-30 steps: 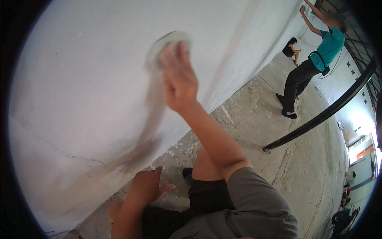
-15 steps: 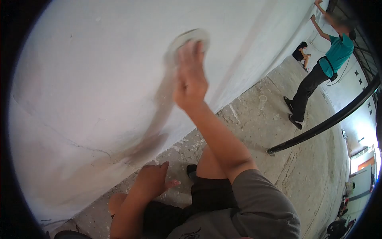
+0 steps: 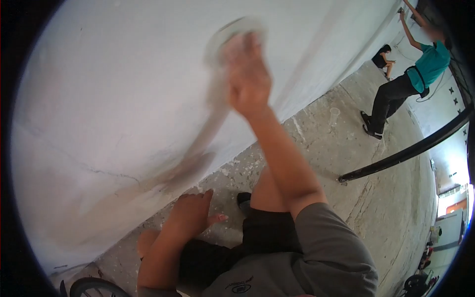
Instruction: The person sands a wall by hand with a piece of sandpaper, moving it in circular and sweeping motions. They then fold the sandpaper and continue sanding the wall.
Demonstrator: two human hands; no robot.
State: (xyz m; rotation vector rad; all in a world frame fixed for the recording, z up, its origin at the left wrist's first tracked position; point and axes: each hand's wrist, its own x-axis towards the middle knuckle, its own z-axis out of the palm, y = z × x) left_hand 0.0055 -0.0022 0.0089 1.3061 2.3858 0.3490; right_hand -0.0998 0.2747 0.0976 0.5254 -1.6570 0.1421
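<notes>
My right hand (image 3: 249,74) is raised to the white wall (image 3: 133,84), its fingers pressing a round pale disc (image 3: 220,39) flat against the surface. Motion smears both the disc and the fingers, so I cannot tell exactly what kind of pad it is. Low down, by my knee, my left hand (image 3: 194,212) hangs with thumb and index finger apart and nothing in it. A thin crack (image 3: 111,173) runs across the lower wall to the left.
A thick black pole (image 3: 410,148) slants across the right side above the stained concrete floor (image 3: 336,143). Further along the wall stands a person in a teal shirt (image 3: 429,64), arms raised; another person (image 3: 383,60) sits behind. A wheel (image 3: 94,286) shows at bottom left.
My right hand and the disc have moved slightly up the wall and right in view. The left hand stays nearly in place. The camera view has shifted a little; the wheel shows more.
</notes>
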